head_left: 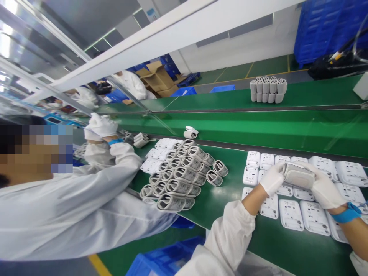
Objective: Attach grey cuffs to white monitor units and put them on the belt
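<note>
Both my gloved hands hold one grey rolled cuff (299, 175) above rows of white device housings (290, 214) lying on the green table. My left hand (271, 178) grips the cuff's left end. My right hand (326, 188) wraps over its right end, a blue strap (347, 213) on that wrist. A stack of several grey rolled cuffs (179, 174) lies to the left of the housings.
A co-worker in a white coat (71, 207) sits close on the left, gloved hand (100, 125) raised. More rolled cuffs (268, 90) stand on the far green belt (258, 126). One lone cuff (190, 133) lies at the belt's edge. Blue crates (161, 260) sit below the table.
</note>
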`<state>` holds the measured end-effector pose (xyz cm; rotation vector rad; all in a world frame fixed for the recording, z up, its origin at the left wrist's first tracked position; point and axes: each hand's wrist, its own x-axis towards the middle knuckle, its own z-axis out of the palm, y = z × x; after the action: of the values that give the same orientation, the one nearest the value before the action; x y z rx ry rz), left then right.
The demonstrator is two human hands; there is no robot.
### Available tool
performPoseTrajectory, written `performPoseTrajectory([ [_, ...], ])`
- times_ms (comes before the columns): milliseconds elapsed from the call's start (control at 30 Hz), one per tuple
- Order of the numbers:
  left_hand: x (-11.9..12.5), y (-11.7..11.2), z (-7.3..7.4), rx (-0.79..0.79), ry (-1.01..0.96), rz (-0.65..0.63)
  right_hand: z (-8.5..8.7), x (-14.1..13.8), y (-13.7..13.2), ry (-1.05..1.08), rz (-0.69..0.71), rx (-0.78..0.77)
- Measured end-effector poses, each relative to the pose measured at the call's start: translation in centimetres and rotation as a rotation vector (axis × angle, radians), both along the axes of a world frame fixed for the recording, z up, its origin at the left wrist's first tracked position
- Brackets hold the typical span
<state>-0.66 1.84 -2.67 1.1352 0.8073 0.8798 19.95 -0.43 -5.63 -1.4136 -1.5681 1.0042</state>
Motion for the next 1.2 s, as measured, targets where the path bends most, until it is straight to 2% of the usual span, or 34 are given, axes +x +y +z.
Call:
performPoseTrajectory([
  [133,0.0,0.1,-0.2,0.01,-0.017,0.015,0.3,-0.3,0.1,0.059,0.003,-0.041],
  [400,0.0,-0.1,-0.1,0.022,-0.03,0.053,0.8,-0.7,0.1,0.102,-0.004,-0.007],
  [667,0.0,-0.1,0.2,0.026,-0.012,0.071,0.2,-0.4,0.2,0.1,0.041,0.006],
  [933,-0.1,-0.1,0.0,0.027,-0.022,0.071,2.7,-1.5,0.2,0.168,0.064,-0.011],
  [1200,-0.2,0.0,-0.2,0.008,-0.056,0.058,3.2,-1.9,-0.1,0.176,0.011,-0.019],
])
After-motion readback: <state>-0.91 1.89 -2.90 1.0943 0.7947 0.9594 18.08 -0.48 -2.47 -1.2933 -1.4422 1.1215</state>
